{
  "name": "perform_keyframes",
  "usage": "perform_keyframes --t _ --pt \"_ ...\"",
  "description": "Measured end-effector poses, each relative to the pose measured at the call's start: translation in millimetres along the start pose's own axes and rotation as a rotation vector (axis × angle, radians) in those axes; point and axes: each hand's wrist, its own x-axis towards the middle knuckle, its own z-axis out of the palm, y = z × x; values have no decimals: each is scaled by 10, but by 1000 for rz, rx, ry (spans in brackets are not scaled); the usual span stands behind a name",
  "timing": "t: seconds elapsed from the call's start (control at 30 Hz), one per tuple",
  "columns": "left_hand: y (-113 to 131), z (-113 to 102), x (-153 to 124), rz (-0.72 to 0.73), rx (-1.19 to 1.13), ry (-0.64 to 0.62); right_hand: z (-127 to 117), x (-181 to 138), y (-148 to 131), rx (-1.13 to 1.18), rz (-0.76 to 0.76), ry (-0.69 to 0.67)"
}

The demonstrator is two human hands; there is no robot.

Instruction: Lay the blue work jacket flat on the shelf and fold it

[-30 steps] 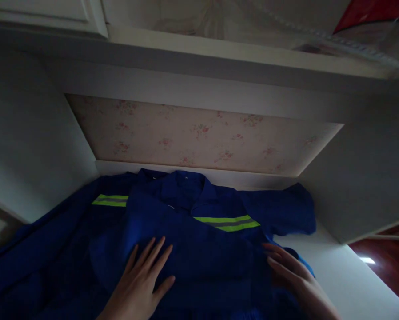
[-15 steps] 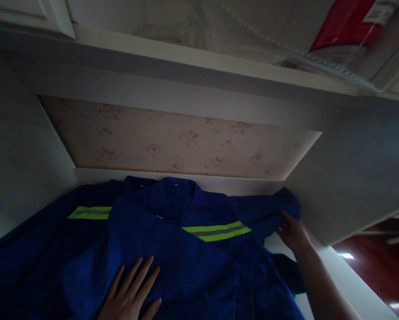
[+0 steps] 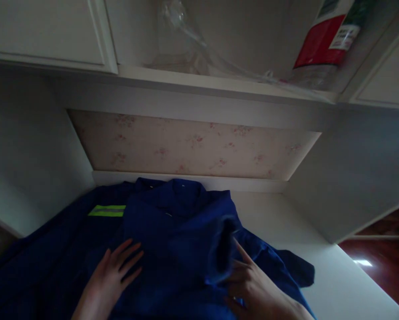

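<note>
A dark blue work jacket (image 3: 173, 249) with a collar lies spread on a white surface, overlapping other blue clothing on the left that bears a yellow-green and grey reflective stripe (image 3: 106, 210). My left hand (image 3: 109, 271) is over the left part of the jacket, fingers spread and holding nothing. My right hand (image 3: 249, 284) grips the jacket's sleeve (image 3: 199, 240) near its cuff, which is folded inward across the chest with its round opening facing right. Some of the right fingers are hidden behind the fabric. Another blue cloth end (image 3: 296, 266) sticks out at the right.
White side panels (image 3: 346, 178) flank the surface, with floral wallpaper (image 3: 193, 142) behind. Overhead, a shelf (image 3: 219, 86) holds clear plastic wrapping (image 3: 182, 62) and a red-labelled transparent package (image 3: 319, 46). A reddish floor (image 3: 373, 271) shows at lower right.
The right hand has brought the sleeve from the far right inward over the jacket, covering its right chest stripe. The left hand has shifted slightly left and up. The camera view has shifted.
</note>
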Motion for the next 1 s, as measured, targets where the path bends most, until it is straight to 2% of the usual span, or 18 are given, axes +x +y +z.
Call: perform_keyframes --t 0.1,0.23,0.3,0.4,0.47,0.53,0.6,0.73,0.8,0.87,0.93,1.0 --pt "53 18 -135 -15 46 6 65 -28 28 25 45 149" --pt "59 51 -224 -90 200 10 178 34 68 78 234 311" --pt "85 36 -250 -142 327 -3 295 100 23 91 262 258" --pt "169 -34 -294 -202 470 -70 525 217 -63 49 187 94" --pt "248 -84 -317 -217 572 -114 660 292 -96 12 183 89" --pt "341 -109 -321 -169 707 -127 723 340 -99 -25 202 157" --pt "445 -102 -291 -92 809 -125 680 348 -83 -62 180 221" --pt "629 -46 -99 68 925 -109 354 262 -91 -89 82 308" --pt "653 -42 19 164 1062 -99 196 175 -133 -36 91 245" --pt "608 -95 70 217 1181 -88 123 10 -165 65 143 93" --pt "512 -237 -9 285 1252 -40 151 -292 -150 189 244 -28" --pt "401 -466 -233 412 1314 91 261 -752 -95 312 439 -28"
